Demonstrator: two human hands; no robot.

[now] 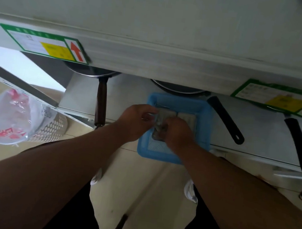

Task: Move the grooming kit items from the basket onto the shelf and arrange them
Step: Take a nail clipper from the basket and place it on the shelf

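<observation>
A blue plastic basket [205,126] rests on the lower shelf's front edge, partly hanging over the floor. Both of my hands reach into it. My left hand [136,121] pinches a clear-wrapped grey grooming kit pack [161,122], and my right hand [179,135] closes over the same pack from the right. A second flat grey pack [186,118] lies in the basket's far right part. A thin metal item [162,105] lies along the basket's far wall. The white upper shelf [160,14] spans the top of the view.
Two pans [94,71] [177,88] sit on the lower shelf [265,134] behind the basket, handles [101,105] [225,120] pointing toward me. Another black handle [299,145] lies right. Green price labels [43,45] [280,97] hang on the shelf edge. A perforated bin with a clear bag [16,116] stands left on the floor.
</observation>
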